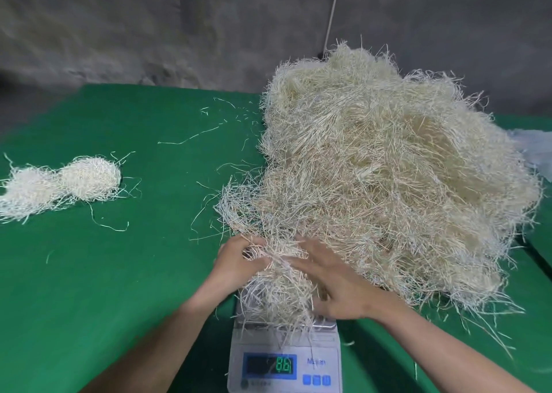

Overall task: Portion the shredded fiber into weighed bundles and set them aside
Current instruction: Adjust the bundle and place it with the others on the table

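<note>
Nearest us a white scale [283,362] sits on the green bench [119,288], its platform buried under a tuft of shredded fiber [277,300] (the green digits look like 86, though we cannot read them surely). Over it we see the left hand [239,261] with fingers curled round strands of the tuft, and the right hand [334,285] laid on it, fingers straight, gripping nothing. Just behind, the big fiber heap [388,168] runs into the tuft. Far left, well apart, two small bundles [59,183] lie touching.
</note>
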Available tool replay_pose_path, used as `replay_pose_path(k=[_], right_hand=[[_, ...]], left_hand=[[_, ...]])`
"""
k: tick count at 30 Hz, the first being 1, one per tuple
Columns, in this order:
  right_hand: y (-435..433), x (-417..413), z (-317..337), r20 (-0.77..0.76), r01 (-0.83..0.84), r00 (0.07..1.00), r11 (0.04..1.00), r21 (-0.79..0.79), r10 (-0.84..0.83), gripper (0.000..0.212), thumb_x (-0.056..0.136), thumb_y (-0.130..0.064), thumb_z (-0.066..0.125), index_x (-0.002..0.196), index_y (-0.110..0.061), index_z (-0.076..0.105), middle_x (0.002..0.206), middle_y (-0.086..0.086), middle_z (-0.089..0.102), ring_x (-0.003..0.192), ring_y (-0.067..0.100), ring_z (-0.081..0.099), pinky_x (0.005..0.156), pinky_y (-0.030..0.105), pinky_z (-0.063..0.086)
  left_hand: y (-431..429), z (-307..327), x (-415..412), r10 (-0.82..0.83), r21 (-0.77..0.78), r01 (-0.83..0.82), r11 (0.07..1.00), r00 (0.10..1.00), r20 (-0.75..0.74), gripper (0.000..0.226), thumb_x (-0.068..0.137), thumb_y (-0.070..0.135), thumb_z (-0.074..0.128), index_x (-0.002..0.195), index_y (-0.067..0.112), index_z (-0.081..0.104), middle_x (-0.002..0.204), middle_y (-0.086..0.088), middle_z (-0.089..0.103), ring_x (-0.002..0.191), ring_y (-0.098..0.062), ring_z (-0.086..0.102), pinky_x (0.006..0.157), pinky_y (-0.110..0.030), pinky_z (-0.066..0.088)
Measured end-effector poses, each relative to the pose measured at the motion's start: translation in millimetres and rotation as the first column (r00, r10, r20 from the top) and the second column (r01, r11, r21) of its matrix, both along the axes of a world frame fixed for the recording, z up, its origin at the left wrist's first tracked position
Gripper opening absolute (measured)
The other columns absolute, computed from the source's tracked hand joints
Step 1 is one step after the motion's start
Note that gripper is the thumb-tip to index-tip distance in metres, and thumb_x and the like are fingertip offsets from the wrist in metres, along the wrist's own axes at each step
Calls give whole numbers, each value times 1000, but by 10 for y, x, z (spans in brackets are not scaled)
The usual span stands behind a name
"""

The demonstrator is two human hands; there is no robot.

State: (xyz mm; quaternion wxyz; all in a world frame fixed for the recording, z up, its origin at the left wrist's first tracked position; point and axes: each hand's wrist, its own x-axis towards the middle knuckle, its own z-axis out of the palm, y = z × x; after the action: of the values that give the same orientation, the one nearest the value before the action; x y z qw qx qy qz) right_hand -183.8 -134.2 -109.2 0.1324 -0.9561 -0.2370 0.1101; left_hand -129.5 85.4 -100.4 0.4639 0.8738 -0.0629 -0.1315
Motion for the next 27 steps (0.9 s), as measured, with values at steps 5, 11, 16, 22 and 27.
replay_pose_path(k=[5, 11, 16, 22, 27], right_hand=[[91, 1, -233, 52, 82, 996, 984, -160, -75, 100, 80, -46, 62, 141, -50, -18, 158, 7, -8, 144, 21, -4, 111, 41, -11], [146, 31, -332, 49, 210, 977, 978, -5, -210, 67, 81, -7, 54, 144, -17, 33, 147, 10, 34, 138, 25, 27, 118, 44, 17], [245, 117, -99, 63, 357, 911, 857, 371, -407, 66, 79, -6, 56, 141, -21, 37, 144, 2, 40, 136, 19, 32, 116, 30, 19], [523, 286, 282, 220, 256, 890, 836, 485, -400, 39, 79, 1, 56, 109, -24, 51, 150, -6, 13, 131, -2, 7, 110, 6, 5], [603, 162, 543, 134, 132, 953, 773, 621, -270, 45, 76, -26, 48, 116, -46, 50, 150, -17, 16, 141, 2, 6, 114, 24, -2]], left_hand=[[27, -109, -13, -15, -60, 12, 998, 998, -54, 30, 83, 21, 71, 110, 31, 61, 125, 13, 52, 118, -9, 47, 103, -29, 33], [40, -51, -12, 38, -319, -138, 938, 953, -299, 63, 86, 41, 61, 142, 30, 35, 145, 5, 38, 124, -10, 41, 106, -41, 31], [73, 44, -44, -21, -436, -228, 871, 868, -497, 99, 65, 86, 35, 149, 39, 9, 157, 8, 10, 145, -17, 8, 116, -54, 4], [-189, 472, 193, -189, -722, -452, 524, 765, -616, 54, 78, 56, 66, 122, 27, 57, 123, -16, 62, 111, -38, 60, 88, -54, 50], [-276, 746, 438, 66, -710, -508, 488, 832, -551, 37, 95, 23, 51, 125, 1, 53, 112, -24, 62, 92, -38, 65, 77, -51, 54]])
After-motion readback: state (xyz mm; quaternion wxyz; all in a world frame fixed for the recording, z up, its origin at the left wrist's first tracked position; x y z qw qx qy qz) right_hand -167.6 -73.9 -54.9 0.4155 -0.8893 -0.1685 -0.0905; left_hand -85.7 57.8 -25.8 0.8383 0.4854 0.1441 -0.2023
